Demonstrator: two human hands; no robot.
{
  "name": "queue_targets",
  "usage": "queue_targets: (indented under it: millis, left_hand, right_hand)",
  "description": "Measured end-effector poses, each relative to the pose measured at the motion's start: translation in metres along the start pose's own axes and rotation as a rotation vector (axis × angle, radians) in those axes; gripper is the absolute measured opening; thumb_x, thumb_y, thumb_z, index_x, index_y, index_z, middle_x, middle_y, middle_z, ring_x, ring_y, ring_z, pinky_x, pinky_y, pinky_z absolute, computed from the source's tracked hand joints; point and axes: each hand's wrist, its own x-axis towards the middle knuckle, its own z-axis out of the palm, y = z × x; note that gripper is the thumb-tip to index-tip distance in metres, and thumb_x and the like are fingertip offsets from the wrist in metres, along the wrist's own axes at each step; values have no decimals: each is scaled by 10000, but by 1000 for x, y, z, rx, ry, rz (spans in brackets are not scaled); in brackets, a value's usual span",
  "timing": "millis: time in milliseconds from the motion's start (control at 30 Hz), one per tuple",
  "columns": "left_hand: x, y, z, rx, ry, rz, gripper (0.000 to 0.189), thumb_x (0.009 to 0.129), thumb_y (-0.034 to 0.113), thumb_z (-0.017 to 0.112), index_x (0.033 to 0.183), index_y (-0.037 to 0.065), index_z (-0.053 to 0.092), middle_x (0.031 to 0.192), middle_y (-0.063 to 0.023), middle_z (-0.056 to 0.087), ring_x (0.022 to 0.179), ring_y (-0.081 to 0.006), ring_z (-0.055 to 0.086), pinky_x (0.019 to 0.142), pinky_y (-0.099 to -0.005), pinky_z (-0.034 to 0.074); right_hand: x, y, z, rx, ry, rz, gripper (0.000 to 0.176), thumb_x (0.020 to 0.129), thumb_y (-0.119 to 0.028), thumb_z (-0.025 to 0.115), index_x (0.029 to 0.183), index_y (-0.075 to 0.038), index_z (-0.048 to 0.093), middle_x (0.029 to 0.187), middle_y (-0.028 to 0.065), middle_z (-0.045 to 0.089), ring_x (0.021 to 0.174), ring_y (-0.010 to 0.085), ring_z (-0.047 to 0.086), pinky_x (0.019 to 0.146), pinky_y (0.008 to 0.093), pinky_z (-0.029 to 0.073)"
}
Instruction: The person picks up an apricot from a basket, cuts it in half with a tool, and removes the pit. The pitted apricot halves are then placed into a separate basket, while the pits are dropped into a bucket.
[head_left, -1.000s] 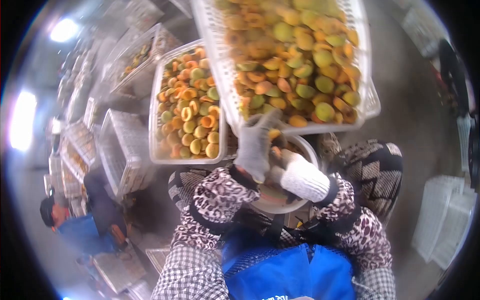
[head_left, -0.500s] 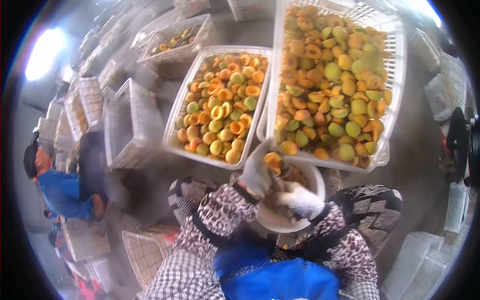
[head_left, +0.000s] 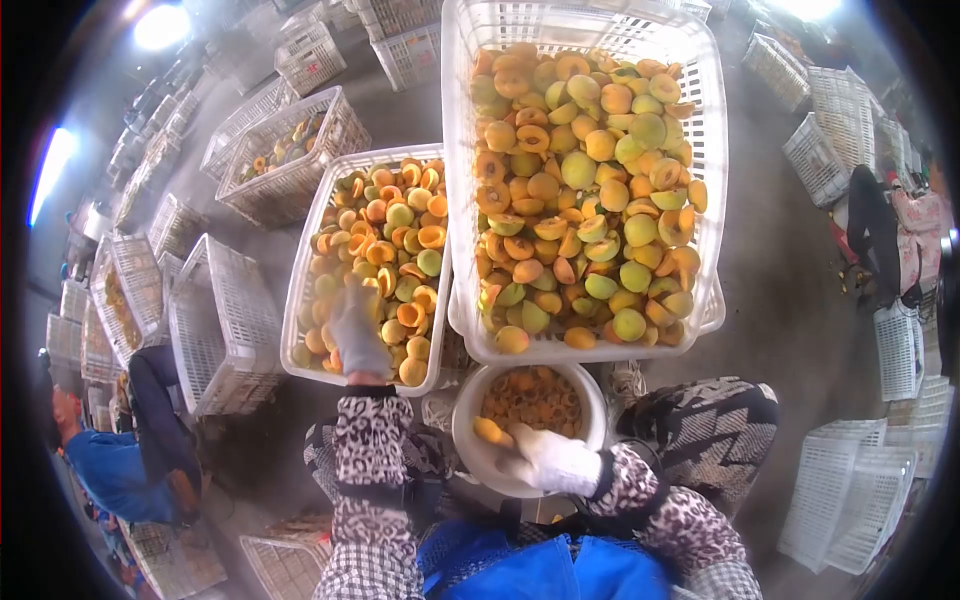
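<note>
My left hand [head_left: 358, 335], in a pale glove, reaches over the smaller white crate [head_left: 288, 340], touching or just above its apricot halves [head_left: 380, 252]. Its fingers are blurred, so their grip cannot be made out. In a white glove, my right hand [head_left: 555, 462] is closed over the near side of a white bucket [head_left: 598, 410]. At its fingertips is an orange apricot piece [head_left: 490, 431], apparently a half. Brown-orange apricot pits [head_left: 532, 398] lie inside the bucket.
A larger white crate [head_left: 708, 200] heaped with apricots, whole-looking and halved, stands beyond the bucket. Left are an upright white crate [head_left: 225, 330] and a person in a blue top [head_left: 120, 470]. Stacked crates [head_left: 845, 490] stand at right. My knees flank the bucket.
My left hand has moved from above the bucket to the left crate. My right hand stays at the bucket, now with an apricot piece at its fingertips. The view has shifted.
</note>
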Motion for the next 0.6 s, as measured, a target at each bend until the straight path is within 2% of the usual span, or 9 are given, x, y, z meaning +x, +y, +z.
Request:
queue_targets:
  millis: [133,167,233,300,333,400,433,533,600]
  left_hand:
    - [7,6,11,1044,412,510,200,907,159,592,1053,24,611,1037,-129,611,973,-249,566,877,-339,461]
    - [4,21,25,1046,406,535,200,907,159,592,1053,24,611,1037,-129,611,973,-249,566,877,-339,461]
    - [-23,62,66,800,196,1130,194,783,23,687,966,15,622,1026,-108,627,910,-268,579,826,-397,459]
    - [-16,81,116,754,-212,1348,190,783,29,647,971,46,627,1065,-81,619,990,-272,556,877,-417,437]
    - [-6,86,142,1029,-386,1339,194,801,49,617,995,57,630,1125,-85,609,1061,-289,534,905,-410,432]
    - [6,84,184,1585,-562,1358,217,852,114,551,1043,103,655,1251,-91,570,1217,-290,463,1015,-431,358]
    - [15,73,197,1865,-562,1396,244,885,160,515,1067,139,676,1316,-94,542,1302,-274,415,1097,-458,290]
    - [103,-16,211,1765,-408,1273,354,900,201,474,1217,155,624,1429,-115,442,1401,-286,278,1156,-486,165]
    - [57,14,227,2363,-478,1106,469,922,253,436,1375,143,495,1530,-51,314,1432,-320,196,1143,-584,101]
  right_hand:
    - [-19,93,38,-422,104,-15,357,903,-342,546,1010,-2,538,720,211,623,702,362,646,624,452,513]
    - [-17,127,62,-572,140,300,279,902,-273,531,985,-8,554,743,190,642,690,328,655,593,431,517]
    - [-29,132,55,-577,22,466,223,900,-212,515,974,-7,566,769,189,652,681,316,663,572,424,521]
    - [-38,135,46,-550,-92,522,201,901,-181,507,972,-4,570,775,195,654,666,317,665,554,427,520]
    - [-41,138,42,-514,-143,499,203,902,-181,507,975,-1,568,770,200,650,655,324,664,547,433,517]
    - [-62,99,14,-217,340,-90,200,917,-219,520,906,-20,546,694,173,615,565,307,638,481,426,489]
    - [-70,75,-2,-206,346,-96,200,917,-219,520,906,-20,546,694,173,615,565,307,638,481,426,489]
    - [-78,45,-27,-567,552,-137,231,921,-262,535,781,-85,484,581,90,510,439,245,560,388,368,431]
    - [-87,43,-39,-461,590,-302,227,900,-275,570,766,-111,489,547,66,486,393,233,525,363,369,408]
